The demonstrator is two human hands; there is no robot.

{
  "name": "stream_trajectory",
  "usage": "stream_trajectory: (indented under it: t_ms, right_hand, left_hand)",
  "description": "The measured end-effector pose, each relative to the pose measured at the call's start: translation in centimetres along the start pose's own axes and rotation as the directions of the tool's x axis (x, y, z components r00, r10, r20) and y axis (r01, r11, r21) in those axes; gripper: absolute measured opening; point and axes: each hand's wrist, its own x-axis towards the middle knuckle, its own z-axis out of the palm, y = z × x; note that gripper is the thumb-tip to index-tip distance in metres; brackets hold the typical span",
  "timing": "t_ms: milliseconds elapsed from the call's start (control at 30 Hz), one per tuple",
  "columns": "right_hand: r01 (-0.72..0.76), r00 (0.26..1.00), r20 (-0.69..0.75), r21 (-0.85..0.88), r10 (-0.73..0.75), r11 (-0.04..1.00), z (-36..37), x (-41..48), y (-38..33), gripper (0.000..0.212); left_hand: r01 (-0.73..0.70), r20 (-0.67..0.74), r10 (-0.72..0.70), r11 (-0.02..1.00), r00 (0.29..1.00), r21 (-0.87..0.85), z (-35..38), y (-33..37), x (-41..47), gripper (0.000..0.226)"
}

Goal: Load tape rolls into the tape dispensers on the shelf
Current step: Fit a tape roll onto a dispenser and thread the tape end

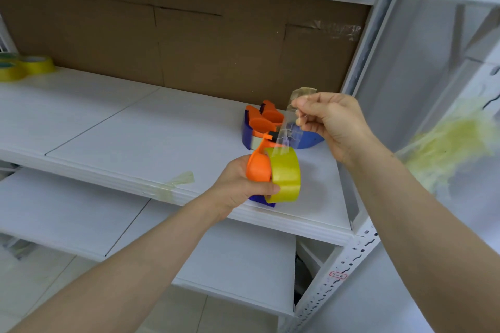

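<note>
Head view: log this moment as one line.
left hand: grips orange dispenser with yellow tape roll | right hand: pinches free tape end | shelf: other dispensers behind, spare rolls far left

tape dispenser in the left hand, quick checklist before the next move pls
1. Left hand holds the dispenser securely: ok, fingers wrap round it.
2. Tape roll sits against the orange hub: ok, though full seating cannot be judged.
3. Right hand has the tape strip pinched: ok.
4. Strip routed past the cutter: cannot tell.
5. Strip smooth: not ok, its end looks crumpled above the fingers.
6. Room to set it down: ok, bare shelf lies left of the other dispensers.
</note>
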Motion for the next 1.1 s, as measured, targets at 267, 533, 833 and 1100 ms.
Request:
stream_trajectory:
  t_ms: [267, 533, 833, 1100]
  right_hand:
    - [-0.001, 0.999, 0.034, 0.147, -0.005, 0.989, 1.6, -0.9, -0.3, 0.008]
    - [0.007, 1.000, 0.013, 0.119, -0.009, 0.993, 1.4, -0.6, -0.3, 0.010]
    - [0.075, 0.997, 0.006, 0.002, -0.075, 0.997, -0.3, 0.6, 1.0, 0.012]
    - [-0.065, 0.998, -0.026, -0.028, 0.064, 0.997, -1.0, 1.5, 4.5, 0.014]
  left_hand:
    - [-0.112, -0.142, 0.108, 0.993, 0.984, -0.025, 2.8, 0.3, -0.2, 0.034]
    - [-0.065, -0.249, 0.049, 0.996, 0.967, -0.060, 3.1, 0.0, 0.1, 0.027]
    - [-0.020, -0.143, 0.017, 1.000, 0.990, -0.019, 2.3, 0.4, -0.7, 0.008]
    - [0.032, -0.129, -0.035, 0.999, 0.991, -0.024, 1.2, 0.0, -1.5, 0.004]
